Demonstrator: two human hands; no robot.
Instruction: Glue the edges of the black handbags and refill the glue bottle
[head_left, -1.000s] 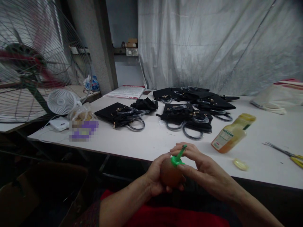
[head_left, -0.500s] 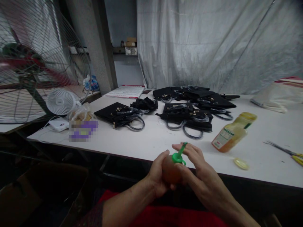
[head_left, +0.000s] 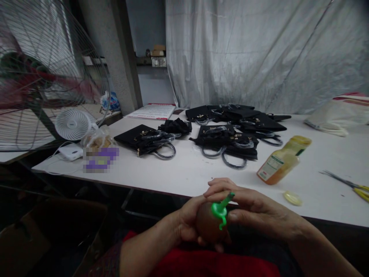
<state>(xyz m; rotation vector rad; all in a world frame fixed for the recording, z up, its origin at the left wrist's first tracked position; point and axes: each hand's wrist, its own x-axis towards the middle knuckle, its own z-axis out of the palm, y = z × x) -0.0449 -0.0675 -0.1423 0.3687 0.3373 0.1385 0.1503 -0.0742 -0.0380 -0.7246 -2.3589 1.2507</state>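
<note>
My left hand point(head_left: 188, 221) is wrapped round a squeeze bottle point(head_left: 210, 223) just in front of the table edge. The bottle is brownish and rounded, with a green nozzle cap point(head_left: 220, 209) tilted up to the right and a small hooked tab hanging from it. My right hand point(head_left: 253, 206) curves over the bottle's far side, its fingertips by my left hand and its thumb beside the cap. On the table to the right stands a tilted-looking clear bottle point(head_left: 273, 167) with orange liquid low inside. A yellow lid point(head_left: 292, 198) lies near it.
Several black handbags point(head_left: 227, 138) with wrapped handles lie across the white table point(head_left: 161, 175). Yellow-handled scissors point(head_left: 346, 182) are at the right, below a pale cloth point(head_left: 337, 115). At the left stand a small white fan point(head_left: 72, 124) and a large caged fan point(head_left: 37, 77).
The squeeze bottle has come slightly lower, and its cap has turned so the tab now points down toward me. My right hand has shifted lower, its fingers folding further over the bottle.
</note>
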